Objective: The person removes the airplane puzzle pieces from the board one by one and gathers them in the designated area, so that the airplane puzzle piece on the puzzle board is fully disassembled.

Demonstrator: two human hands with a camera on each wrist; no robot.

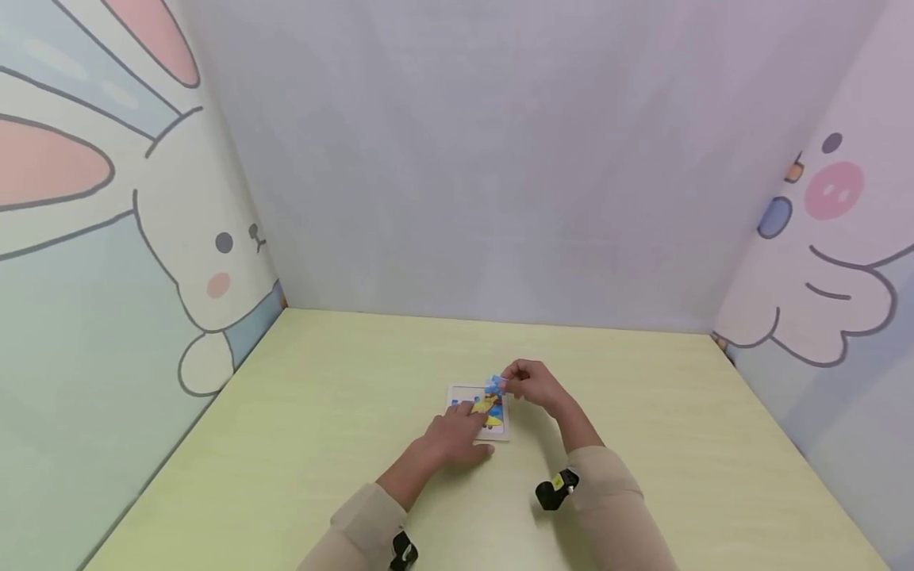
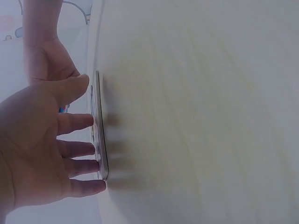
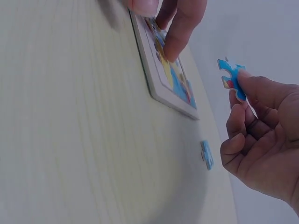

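A jigsaw puzzle in a pale wooden tray (image 1: 508, 426) lies on the table, its picture blue and yellow and partly filled in. My left hand (image 1: 457, 438) rests over the tray's left and front part, its fingers extended and fingertips touching the puzzle. Part of the picture is hidden under it. My right hand (image 1: 531, 385) holds a blue puzzle piece (image 3: 236, 79) with a small red patch, pinched between thumb and fingers above the tray's far right corner. In the right wrist view this piece is raised clear of the tray.
A loose blue puzzle piece (image 3: 207, 155) lies on the table beside the tray. The pale yellow wooden table (image 1: 321, 381) ends at a plain back wall (image 1: 464, 159). Side panels with a cartoon rabbit (image 1: 207, 222) and a pink-nosed animal (image 1: 821, 238) stand left and right.
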